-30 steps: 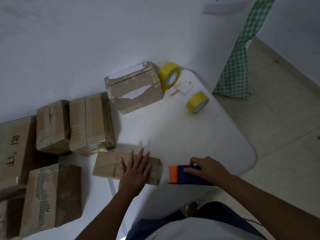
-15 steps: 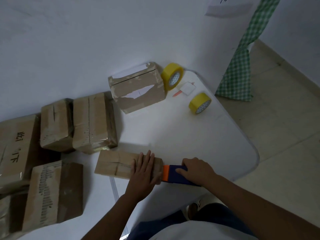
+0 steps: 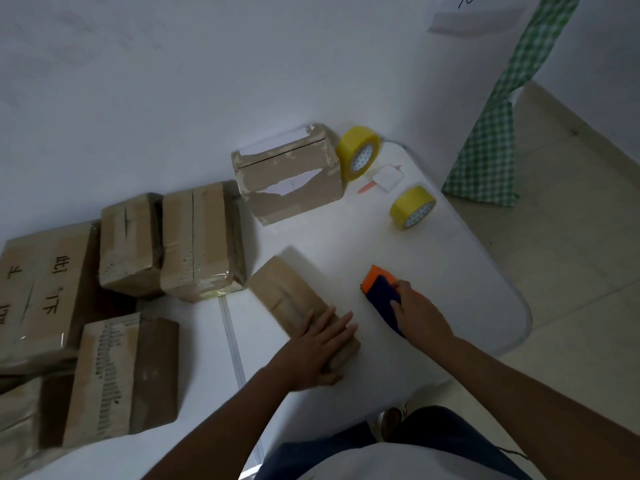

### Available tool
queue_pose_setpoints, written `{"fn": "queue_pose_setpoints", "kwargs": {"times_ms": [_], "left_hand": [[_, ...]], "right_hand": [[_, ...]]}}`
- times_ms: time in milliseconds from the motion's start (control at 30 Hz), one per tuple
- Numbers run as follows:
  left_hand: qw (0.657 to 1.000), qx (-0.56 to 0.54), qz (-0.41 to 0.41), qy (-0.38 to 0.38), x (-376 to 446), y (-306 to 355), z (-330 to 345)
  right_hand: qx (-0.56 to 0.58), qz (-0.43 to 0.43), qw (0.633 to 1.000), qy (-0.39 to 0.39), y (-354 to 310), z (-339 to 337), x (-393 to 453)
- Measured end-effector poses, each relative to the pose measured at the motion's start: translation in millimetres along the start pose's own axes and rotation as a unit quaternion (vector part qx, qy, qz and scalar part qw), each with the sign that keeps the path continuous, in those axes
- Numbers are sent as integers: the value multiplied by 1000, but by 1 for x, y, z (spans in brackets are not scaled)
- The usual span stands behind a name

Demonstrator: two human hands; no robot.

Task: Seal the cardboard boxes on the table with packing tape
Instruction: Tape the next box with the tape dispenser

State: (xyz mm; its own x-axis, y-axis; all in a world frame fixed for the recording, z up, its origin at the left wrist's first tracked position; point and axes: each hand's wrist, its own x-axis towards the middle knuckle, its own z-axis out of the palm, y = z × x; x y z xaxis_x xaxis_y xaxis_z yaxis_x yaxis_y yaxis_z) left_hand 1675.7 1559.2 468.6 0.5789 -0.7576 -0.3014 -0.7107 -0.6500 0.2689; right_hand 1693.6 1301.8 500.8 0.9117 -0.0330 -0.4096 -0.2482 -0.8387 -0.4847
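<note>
Head view, looking down on a white table [image 3: 433, 271]. A small flat cardboard box [image 3: 291, 299] lies near the front edge, its long axis running diagonally from far-left to near-right. The left hand [image 3: 315, 348] rests on its near end, fingers straight and spread, pressing it down. Just right of the box, apart from it, the right hand [image 3: 419, 315] grips a blue and orange tape dispenser [image 3: 379, 292], orange end pointing away. Motion blur hides the box seam, and whether any tape is loaded is probably not readable.
</note>
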Motion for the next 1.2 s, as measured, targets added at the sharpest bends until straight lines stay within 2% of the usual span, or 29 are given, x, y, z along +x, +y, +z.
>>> {"fn": "queue_pose_setpoints", "kwargs": {"times_ms": [33, 100, 200, 300, 367, 400, 433, 467, 600, 733, 833, 933, 1033, 1133, 1200], "left_hand": [[1000, 29, 10, 0, 4, -5, -5], [999, 39, -28, 21, 6, -14, -14], [991, -29, -115, 67, -5, -22, -19], [986, -68, -142, 47, -19, -32, -18], [984, -95, -143, 48, -23, -36, -15], [981, -112, -146, 53, -24, -37, -13], [979, -124, -150, 61, -23, -37, -10], [977, -129, -152, 71, -22, -37, -7], [975, -137, -154, 88, -19, -35, 0], [976, -149, -140, 81, -21, -38, -3], [980, -132, -133, 71, -22, -42, -3], [986, -86, -136, 46, -25, -47, -4], [989, -48, -127, 52, -30, -55, -7], [990, -41, -113, 68, -33, -61, -8], [989, -53, -113, 84, -34, -61, -10]], "right_hand": [[3, -4, 1000, 0, -3, 4, 2], [21, -6, 1000, -2, -9, 9, 6], [37, -35, 998, -20, -14, 20, 7], [14, -62, 997, -42, -12, 27, 3], [-3, -102, 994, 37, -11, 30, 1], [16, -124, 989, 81, -12, 32, -2], [52, -137, 985, 90, -15, 34, -6], [98, -143, 982, 68, -20, 37, -12], [166, -139, 962, -166, -53, 66, -27], [203, -94, 950, -216, -75, 81, -16], [155, -71, 952, -253, -72, 85, -8], [112, -29, 971, -210, -64, 88, -9], [174, 34, 977, -120, -57, 80, -15], [215, 20, 976, 40, -47, 64, -18], [184, 15, 971, 149, -38, 57, -9]]}}
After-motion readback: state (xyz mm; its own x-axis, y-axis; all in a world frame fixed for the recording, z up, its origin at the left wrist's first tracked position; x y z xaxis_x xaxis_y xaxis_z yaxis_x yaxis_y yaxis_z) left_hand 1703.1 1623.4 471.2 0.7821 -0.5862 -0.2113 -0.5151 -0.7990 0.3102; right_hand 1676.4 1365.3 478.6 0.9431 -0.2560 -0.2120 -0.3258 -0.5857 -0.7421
